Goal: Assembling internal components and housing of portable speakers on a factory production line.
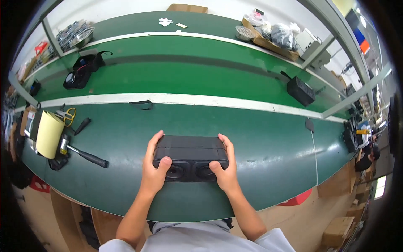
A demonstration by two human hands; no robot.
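Between my hands is a black speaker box (pixel 191 148) with two round drivers on the side facing me, over the near middle of the green table. My left hand (pixel 155 168) grips its left end, thumb on the front by the left driver and fingers along the side. On the right end, my right hand (pixel 226 168) holds it the same way, thumb beside the right driver. The box's underside is hidden, so I cannot tell whether it rests on the table. Beyond it, a black wrist strap (pixel 142 104) lies against the white rail.
Left on the table are a hammer (pixel 88 156), a yellow roll (pixel 49 133), yellow-handled scissors (pixel 68 116) and a black-handled tool (pixel 82 126). A green conveyor belt (pixel 189 71) carries an opened black case (pixel 77 77) and a black speaker (pixel 300 90). A white cable (pixel 314 155) crosses the right side.
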